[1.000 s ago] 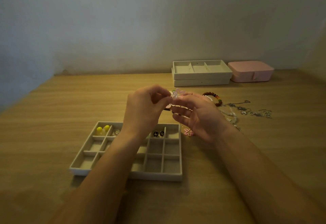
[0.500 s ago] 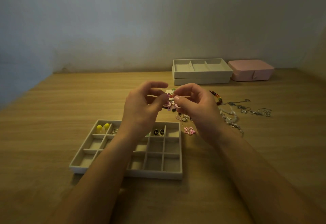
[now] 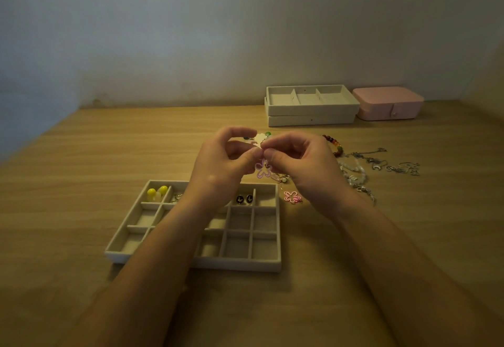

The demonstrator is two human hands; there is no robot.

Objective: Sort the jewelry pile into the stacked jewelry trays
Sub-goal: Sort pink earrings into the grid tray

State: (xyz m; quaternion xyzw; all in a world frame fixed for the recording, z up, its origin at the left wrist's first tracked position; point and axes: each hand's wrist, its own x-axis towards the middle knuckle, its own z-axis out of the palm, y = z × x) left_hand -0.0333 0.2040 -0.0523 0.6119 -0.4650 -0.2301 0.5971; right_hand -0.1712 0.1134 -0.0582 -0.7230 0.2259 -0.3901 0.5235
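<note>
Your left hand (image 3: 221, 161) and right hand (image 3: 305, 161) pinch, fingertips together, on a lilac flower earring (image 3: 263, 168) that dangles just below your fingers, with the divided tray (image 3: 245, 264) lying beneath them toward you, nearer your left hand.

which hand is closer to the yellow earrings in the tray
Left. The left hand is just beyond and right of the yellow earrings, forearm crossing the tray; the right hand is farther right, past the tray. Both pinch the lilac flower earring.
</note>
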